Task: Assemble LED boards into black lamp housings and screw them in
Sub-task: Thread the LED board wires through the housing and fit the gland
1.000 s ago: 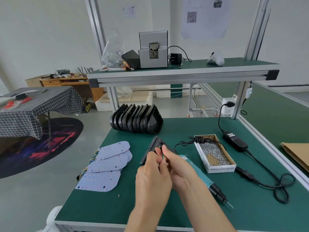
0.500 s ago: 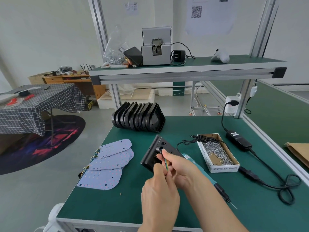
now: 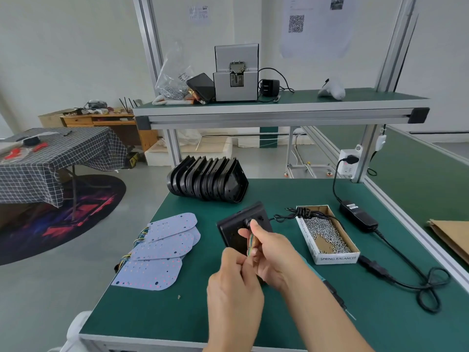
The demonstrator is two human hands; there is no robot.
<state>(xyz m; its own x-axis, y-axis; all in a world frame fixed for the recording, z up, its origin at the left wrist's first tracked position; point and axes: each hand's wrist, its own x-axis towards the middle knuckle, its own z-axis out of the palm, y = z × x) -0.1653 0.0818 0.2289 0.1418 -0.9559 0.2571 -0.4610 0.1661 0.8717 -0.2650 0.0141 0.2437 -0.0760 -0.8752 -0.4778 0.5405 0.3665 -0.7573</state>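
Observation:
A black lamp housing (image 3: 234, 228) is tilted up over the green bench, its back facing me. Coloured wires (image 3: 250, 246) come out of its round hole. My right hand (image 3: 270, 255) grips the housing's lower part with the wires running under its fingers. My left hand (image 3: 234, 288) is curled just below and pinches the wire ends. Pale LED boards (image 3: 165, 246) with coloured wire tails lie fanned out at the left. A row of empty black housings (image 3: 206, 182) stands at the back.
A cardboard box of screws (image 3: 327, 237) sits right of my hands. A teal electric screwdriver (image 3: 335, 294) lies under my right forearm, its black cable and power brick (image 3: 356, 215) trailing to the right. An upper shelf (image 3: 279, 107) carries a screw feeder.
The housing has tipped up from lying edge-on to showing its back. My left hand has drawn back toward me along the wires. The camera has moved closer.

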